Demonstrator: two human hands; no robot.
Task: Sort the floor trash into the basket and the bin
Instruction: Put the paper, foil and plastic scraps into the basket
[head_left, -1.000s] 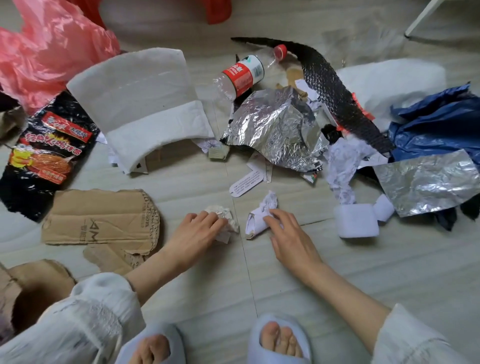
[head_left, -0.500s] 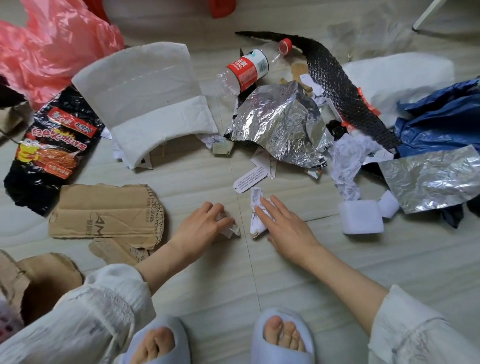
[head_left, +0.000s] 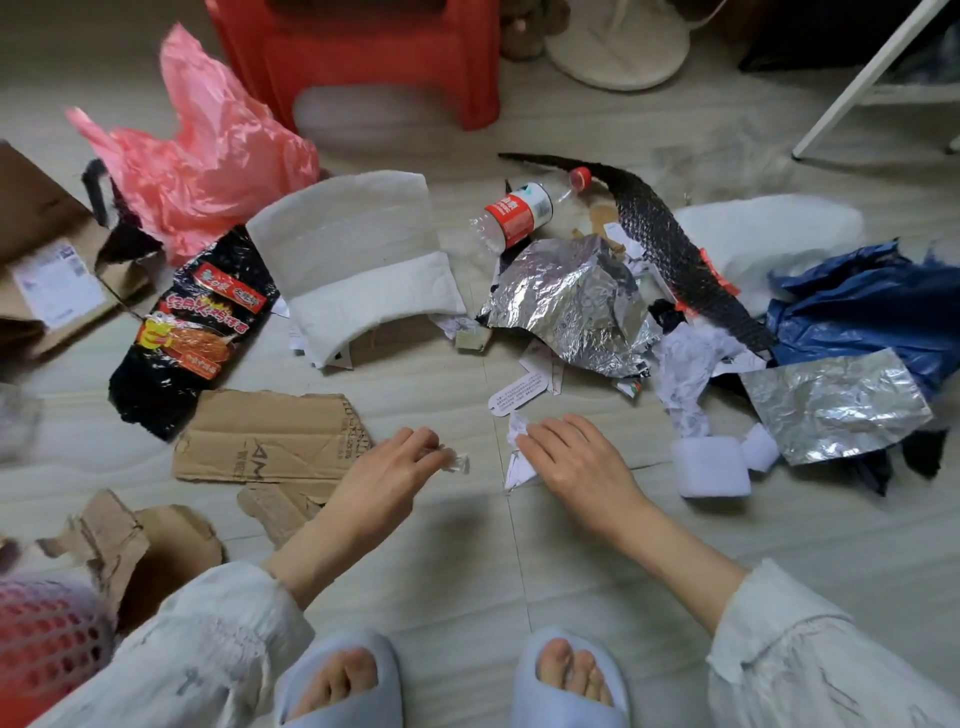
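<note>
A red mesh basket (head_left: 44, 631) is seen at the far lower left, well to the left of the flat cardboard sheet (head_left: 272, 436), which serves as landmark. Torn cardboard scraps (head_left: 135, 545) are noted between basket and sheet. A black noodle wrapper (head_left: 192, 327) lies just above the sheet's left end; a pink plastic bag (head_left: 208, 156) is farther above it. A white padded envelope (head_left: 358, 265) is placed above the sheet's right half, apart from it.

The left hand (head_left: 384, 478) is held just right of the sheet's right edge, the wrist overlapping the sheet's lower right corner. Its fingers (head_left: 423, 444) are pinched narrow on a small crumpled paper wad (head_left: 457, 461), which protrudes to the right.

The right hand (head_left: 582, 462) is found farther right of the sheet, fingers loosely spread and laid over a folded white paper scrap (head_left: 519, 457) on the floor. Whether the scrap is gripped cannot be told; only contact is seen.

Up and right of the sheet, a plastic bottle (head_left: 519, 210) with red label lies on its side; crumpled foil (head_left: 566, 301) is below it. White foam blocks (head_left: 711, 467), a flat foil sheet (head_left: 836, 405) and a blue plastic bag (head_left: 872, 312) are recorded farthest right.
</note>
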